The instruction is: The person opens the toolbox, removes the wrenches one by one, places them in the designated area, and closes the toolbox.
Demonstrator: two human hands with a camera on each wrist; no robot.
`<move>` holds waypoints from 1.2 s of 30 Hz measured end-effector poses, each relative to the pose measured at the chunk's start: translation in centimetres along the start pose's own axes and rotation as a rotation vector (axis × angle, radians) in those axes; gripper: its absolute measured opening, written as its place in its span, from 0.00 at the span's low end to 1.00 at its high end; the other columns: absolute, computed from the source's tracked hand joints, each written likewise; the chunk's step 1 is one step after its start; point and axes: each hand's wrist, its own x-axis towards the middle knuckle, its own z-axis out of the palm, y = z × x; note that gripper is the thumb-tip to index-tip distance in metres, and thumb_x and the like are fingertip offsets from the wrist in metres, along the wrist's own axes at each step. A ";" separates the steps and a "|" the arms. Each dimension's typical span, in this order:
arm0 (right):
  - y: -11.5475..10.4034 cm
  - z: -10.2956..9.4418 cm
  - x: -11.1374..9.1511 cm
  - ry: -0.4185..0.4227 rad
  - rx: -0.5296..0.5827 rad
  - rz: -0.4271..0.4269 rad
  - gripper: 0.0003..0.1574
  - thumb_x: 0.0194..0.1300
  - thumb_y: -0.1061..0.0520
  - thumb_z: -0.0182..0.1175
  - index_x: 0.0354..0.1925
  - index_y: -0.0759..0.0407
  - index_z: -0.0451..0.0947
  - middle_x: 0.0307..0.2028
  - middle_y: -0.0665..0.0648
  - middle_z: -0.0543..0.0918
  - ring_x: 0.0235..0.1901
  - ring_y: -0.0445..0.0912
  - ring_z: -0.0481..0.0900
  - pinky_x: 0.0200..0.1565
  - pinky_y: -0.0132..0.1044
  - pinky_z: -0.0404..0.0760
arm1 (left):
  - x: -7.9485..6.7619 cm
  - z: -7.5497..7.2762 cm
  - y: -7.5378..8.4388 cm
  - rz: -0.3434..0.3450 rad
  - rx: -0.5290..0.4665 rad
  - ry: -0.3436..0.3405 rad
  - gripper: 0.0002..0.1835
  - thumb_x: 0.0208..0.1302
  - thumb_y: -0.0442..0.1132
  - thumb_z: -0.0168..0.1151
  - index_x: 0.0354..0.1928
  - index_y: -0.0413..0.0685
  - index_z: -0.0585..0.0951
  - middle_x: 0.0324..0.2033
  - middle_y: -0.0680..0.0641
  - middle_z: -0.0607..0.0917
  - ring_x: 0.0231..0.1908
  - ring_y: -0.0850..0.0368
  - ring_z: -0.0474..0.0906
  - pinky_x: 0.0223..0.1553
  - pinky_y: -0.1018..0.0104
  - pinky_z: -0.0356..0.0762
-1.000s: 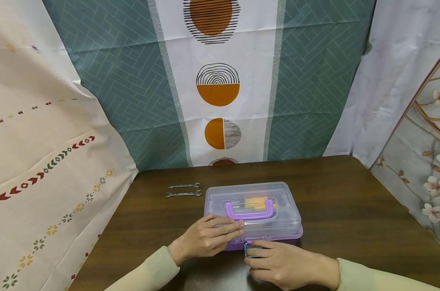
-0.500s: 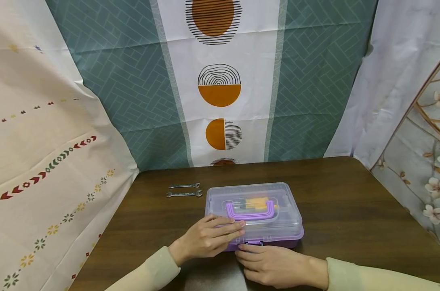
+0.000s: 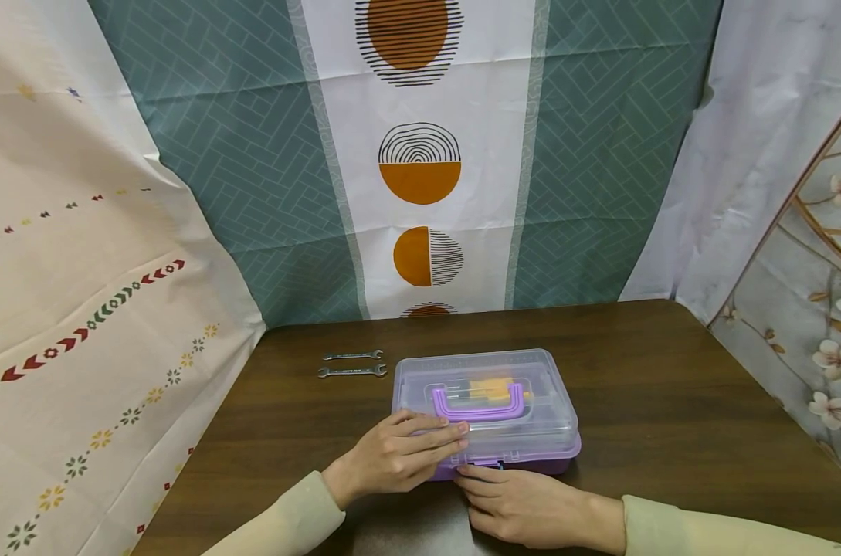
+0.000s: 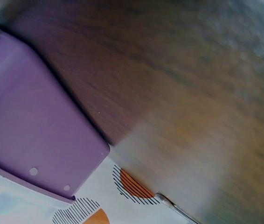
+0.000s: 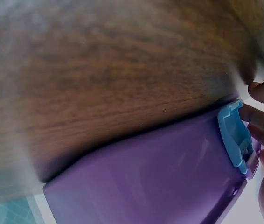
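Note:
A purple plastic toolbox stands on the table with its clear lid down and its purple carry handle lying flat. My left hand rests on the lid's front left part, fingers straight and side by side. At the front middle, my right hand touches the blue latch with its fingertips. The right wrist view shows those fingers at the latch's edge, the thumb apart from it. In the head view the right hand hides most of the latch. Through the lid shows something yellow.
Two open-ended wrenches, a larger wrench and a smaller wrench, lie left of the toolbox. The dark wooden table ends at hanging cloths, with a patterned curtain behind.
A second ago the right hand held the blue latch standing out from the box. It has moved left and closer to the box front, the latch now nearer the box. The left hand stays put.

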 end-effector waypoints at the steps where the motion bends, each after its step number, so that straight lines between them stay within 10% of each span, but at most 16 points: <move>1: 0.0 0.0 0.0 0.000 -0.001 0.000 0.19 0.71 0.49 0.51 0.53 0.49 0.83 0.61 0.54 0.82 0.69 0.48 0.73 0.75 0.44 0.61 | 0.0 0.0 0.0 -0.002 -0.001 -0.002 0.21 0.73 0.42 0.57 0.65 0.50 0.83 0.66 0.51 0.81 0.60 0.58 0.80 0.56 0.64 0.77; 14: -0.4 -0.5 0.5 0.098 0.186 -0.005 0.07 0.77 0.50 0.54 0.45 0.42 0.79 0.47 0.44 0.78 0.59 0.42 0.75 0.76 0.48 0.60 | 0.0 -0.1 0.0 -0.020 -0.008 -0.011 0.23 0.72 0.42 0.55 0.66 0.51 0.83 0.66 0.52 0.81 0.59 0.59 0.80 0.56 0.65 0.77; 36: 2.8 -1.9 -0.8 0.317 0.092 0.232 0.25 0.83 0.62 0.39 0.53 0.52 0.85 0.53 0.52 0.84 0.49 0.46 0.81 0.52 0.40 0.81 | 0.0 0.0 0.2 -0.051 -0.036 -0.018 0.24 0.69 0.43 0.64 0.66 0.50 0.83 0.66 0.51 0.81 0.60 0.59 0.80 0.57 0.65 0.77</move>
